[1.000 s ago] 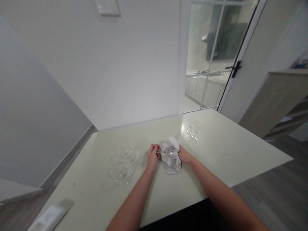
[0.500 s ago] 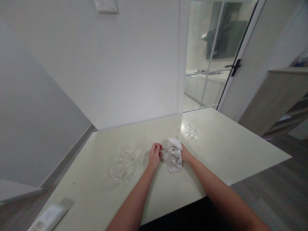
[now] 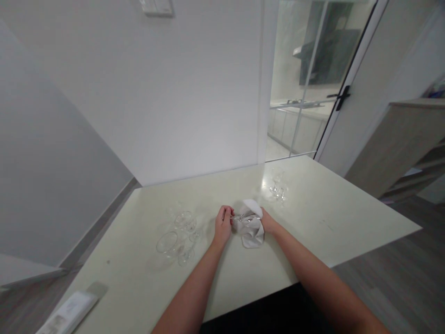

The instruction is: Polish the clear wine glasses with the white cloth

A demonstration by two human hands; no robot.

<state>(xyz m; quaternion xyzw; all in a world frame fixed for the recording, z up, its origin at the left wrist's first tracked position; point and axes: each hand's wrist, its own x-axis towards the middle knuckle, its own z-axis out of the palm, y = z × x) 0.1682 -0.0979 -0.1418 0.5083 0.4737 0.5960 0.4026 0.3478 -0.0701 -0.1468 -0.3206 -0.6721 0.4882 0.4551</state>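
Observation:
My left hand (image 3: pixel 223 223) is closed around the foot end of a clear stemmed glass (image 3: pixel 238 218), which lies sideways between my hands. A white cloth (image 3: pixel 253 236) is wrapped about the bowl of the glass and covers most of it. My right hand (image 3: pixel 267 221) grips the cloth at the bowl end; its fingers are largely hidden behind the fabric. To the left of my hands, several clear stemmed glasses (image 3: pixel 167 242) stand on the pale table (image 3: pixel 229 287). Farther off on the right, more clear glassware (image 3: pixel 278 189) is grouped, its outlines hard to make out.
A white box-like object (image 3: pixel 69 313) lies at the table's near left corner. Behind the table rises a white wall (image 3: pixel 194 102). A glass-paned door (image 3: pixel 295 116) with a black handle (image 3: pixel 342 97) is at the back right, beside a wooden shelf unit (image 3: pixel 399 139).
The cloth now covers more of the glass bowl, which showed more plainly before. Both hands stay in nearly the same place.

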